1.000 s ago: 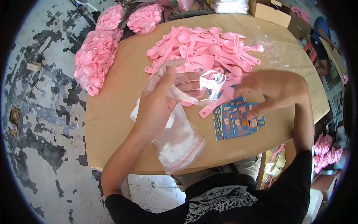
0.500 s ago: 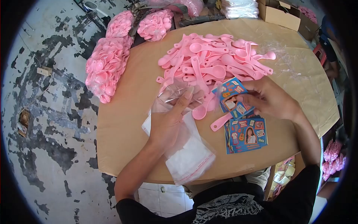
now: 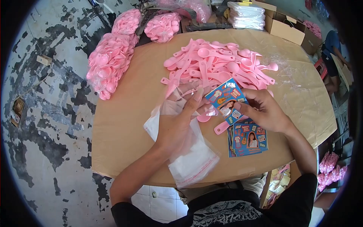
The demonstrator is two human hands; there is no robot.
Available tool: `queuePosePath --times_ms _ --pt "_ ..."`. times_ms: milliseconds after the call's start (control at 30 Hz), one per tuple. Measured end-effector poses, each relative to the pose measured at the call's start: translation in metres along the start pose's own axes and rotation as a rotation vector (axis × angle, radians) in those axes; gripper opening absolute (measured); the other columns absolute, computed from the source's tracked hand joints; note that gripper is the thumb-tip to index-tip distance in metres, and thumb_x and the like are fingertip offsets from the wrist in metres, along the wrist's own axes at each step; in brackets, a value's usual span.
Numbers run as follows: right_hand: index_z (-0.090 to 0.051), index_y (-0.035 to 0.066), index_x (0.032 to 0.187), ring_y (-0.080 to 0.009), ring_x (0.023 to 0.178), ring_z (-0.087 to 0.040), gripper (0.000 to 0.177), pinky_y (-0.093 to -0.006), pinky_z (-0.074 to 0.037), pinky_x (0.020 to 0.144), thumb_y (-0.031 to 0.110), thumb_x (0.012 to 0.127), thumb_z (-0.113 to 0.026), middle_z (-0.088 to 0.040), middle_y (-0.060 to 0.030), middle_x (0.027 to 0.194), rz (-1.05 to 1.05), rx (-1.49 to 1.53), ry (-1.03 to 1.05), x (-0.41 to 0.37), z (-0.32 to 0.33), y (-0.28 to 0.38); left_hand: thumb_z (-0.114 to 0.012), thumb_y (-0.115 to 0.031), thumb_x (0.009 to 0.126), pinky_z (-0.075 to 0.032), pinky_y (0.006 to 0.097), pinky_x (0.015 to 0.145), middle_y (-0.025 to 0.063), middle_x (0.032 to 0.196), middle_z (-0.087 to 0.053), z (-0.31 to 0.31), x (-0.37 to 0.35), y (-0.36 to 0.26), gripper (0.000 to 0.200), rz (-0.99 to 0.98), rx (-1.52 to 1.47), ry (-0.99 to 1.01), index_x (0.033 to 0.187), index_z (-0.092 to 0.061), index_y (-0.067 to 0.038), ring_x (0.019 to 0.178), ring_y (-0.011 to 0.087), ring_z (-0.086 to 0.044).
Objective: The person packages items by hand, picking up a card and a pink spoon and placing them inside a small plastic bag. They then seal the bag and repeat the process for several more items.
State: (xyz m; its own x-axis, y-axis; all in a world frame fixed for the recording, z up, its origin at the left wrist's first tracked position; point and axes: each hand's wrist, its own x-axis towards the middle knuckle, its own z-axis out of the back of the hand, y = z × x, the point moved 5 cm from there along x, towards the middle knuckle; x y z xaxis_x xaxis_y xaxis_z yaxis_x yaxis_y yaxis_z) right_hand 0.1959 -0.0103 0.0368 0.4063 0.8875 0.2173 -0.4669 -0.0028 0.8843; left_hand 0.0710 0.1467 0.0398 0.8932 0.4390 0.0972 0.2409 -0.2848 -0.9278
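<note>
My left hand [image 3: 176, 126] is closed on a clear plastic bag [image 3: 169, 107], its film spread over the fingers. Beneath that wrist lies a stack of clear bags [image 3: 193, 162] with printed sealing strips. Between thumb and fingers, my right hand [image 3: 268, 109] grips a blue printed card [image 3: 226, 99], tilted, its left corner right at the film by my left fingers. More such cards [image 3: 247, 140] lie stacked on the brown-covered table [image 3: 128, 140] below it. A single pink spoon [image 3: 221, 128] pokes out beside them. Beyond both hands is a heap of pink spoons [image 3: 217, 62].
Bagged pink spoons [image 3: 109, 64] stand at the table's left edge, with another bag [image 3: 162, 27] behind. White packs [image 3: 246, 15] and a cardboard box [image 3: 285, 26] are at the back. Plastic scraps [image 3: 289, 70] lie right of the heap. A person [image 3: 332, 49] sits at far right.
My right hand has brought the card left and turned it, closer to the bag in my left hand. The camera view has shifted slightly, showing more of the person at right.
</note>
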Motion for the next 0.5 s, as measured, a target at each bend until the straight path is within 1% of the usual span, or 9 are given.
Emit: queuePosePath --times_ms 100,167,200,267,300,367,400,467,500 --pt "-0.065 0.0 0.101 -0.0035 0.06 -0.04 0.016 -0.0247 -0.035 0.052 0.013 0.093 -0.061 -0.051 0.0006 0.066 -0.03 -0.056 0.076 -0.002 -0.003 0.005 -0.061 -0.018 0.093 -0.054 0.0359 0.085 0.0149 0.114 -0.062 0.0 0.0 0.001 0.036 -0.026 0.04 -0.017 0.122 -0.051 0.001 0.102 0.0223 -0.064" --pt "-0.065 0.0 0.101 -0.0036 0.06 -0.042 0.017 -0.0248 -0.037 0.052 0.014 0.093 -0.062 -0.055 -0.0006 0.066 -0.073 -0.065 0.111 -0.004 -0.007 0.008 -0.061 -0.017 0.093 -0.056 0.0336 0.081 0.0146 0.114 -0.062 0.001 -0.002 0.005 0.036 -0.033 0.122 0.01 0.122 -0.052 0.002 0.1 0.0206 -0.064" --pt "-0.065 0.0 0.101 -0.0036 0.061 -0.045 0.017 -0.0245 -0.039 0.054 0.014 0.093 -0.061 -0.058 -0.001 0.068 -0.037 -0.045 0.087 -0.004 -0.008 0.006 -0.062 -0.017 0.093 -0.056 0.0325 0.079 0.0144 0.114 -0.062 0.0 -0.003 0.007 0.035 -0.036 0.163 0.025 0.121 -0.052 0.003 0.099 0.0197 -0.064" --pt "-0.066 -0.001 0.102 -0.0035 0.064 -0.051 0.019 -0.0238 -0.043 0.057 0.015 0.093 -0.061 -0.064 -0.0018 0.073 0.034 -0.006 0.038 -0.004 -0.011 0.0 -0.063 -0.02 0.093 -0.053 0.0257 0.078 0.0097 0.109 -0.065 -0.007 -0.007 0.006 0.036 -0.004 0.195 0.049 0.121 -0.056 0.0 0.095 0.013 -0.064" --pt "-0.066 -0.001 0.103 -0.0037 0.065 -0.053 0.019 -0.0235 -0.045 0.059 0.015 0.093 -0.061 -0.066 -0.0025 0.076 0.01 0.039 0.031 -0.005 -0.011 0.005 -0.064 -0.021 0.093 -0.052 0.0223 0.077 0.0073 0.106 -0.067 -0.009 -0.008 0.005 0.036 0.012 0.211 0.061 0.122 -0.058 -0.001 0.093 0.0096 -0.063" --pt "-0.066 -0.001 0.104 -0.0041 0.069 -0.056 0.021 -0.0227 -0.048 0.064 0.016 0.094 -0.06 -0.069 -0.0039 0.081 -0.034 0.128 0.023 -0.004 -0.014 0.018 -0.064 -0.022 0.093 -0.052 0.0225 0.076 0.006 0.105 -0.067 -0.004 -0.006 0.01 0.035 0.034 0.186 0.03 0.12 -0.059 -0.001 0.092 0.0091 -0.063" --pt "-0.066 -0.002 0.105 -0.0051 0.07 -0.058 0.021 -0.0229 -0.049 0.065 0.016 0.095 -0.059 -0.07 -0.0046 0.082 -0.05 0.112 0.047 -0.004 -0.015 0.018 -0.064 -0.022 0.093 -0.051 0.0225 0.076 0.0054 0.105 -0.067 -0.001 -0.006 0.012 0.034 0.044 0.173 0.012 0.12 -0.06 -0.001 0.092 0.0088 -0.063" --pt "-0.065 -0.003 0.106 -0.007 0.074 -0.062 0.022 -0.0232 -0.051 0.068 0.015 0.096 -0.057 -0.07 -0.006 0.085 -0.08 0.082 0.094 -0.002 -0.018 0.019 -0.064 -0.021 0.092 -0.051 0.0234 0.076 0.0041 0.104 -0.067 -0.004 -0.006 0.003 0.032 0.017 0.153 0.035 0.118 -0.061 -0.001 0.091 0.0083 -0.062" --pt "-0.065 -0.003 0.106 -0.009 0.076 -0.064 0.022 -0.0239 -0.051 0.069 0.014 0.096 -0.057 -0.07 -0.007 0.087 -0.074 0.132 0.1 -0.002 -0.019 0.021 -0.064 -0.02 0.092 -0.051 0.0238 0.075 0.0035 0.104 -0.067 -0.005 -0.007 -0.001 0.031 0.004 0.141 0.046 0.117 -0.061 -0.001 0.09 0.0081 -0.062"
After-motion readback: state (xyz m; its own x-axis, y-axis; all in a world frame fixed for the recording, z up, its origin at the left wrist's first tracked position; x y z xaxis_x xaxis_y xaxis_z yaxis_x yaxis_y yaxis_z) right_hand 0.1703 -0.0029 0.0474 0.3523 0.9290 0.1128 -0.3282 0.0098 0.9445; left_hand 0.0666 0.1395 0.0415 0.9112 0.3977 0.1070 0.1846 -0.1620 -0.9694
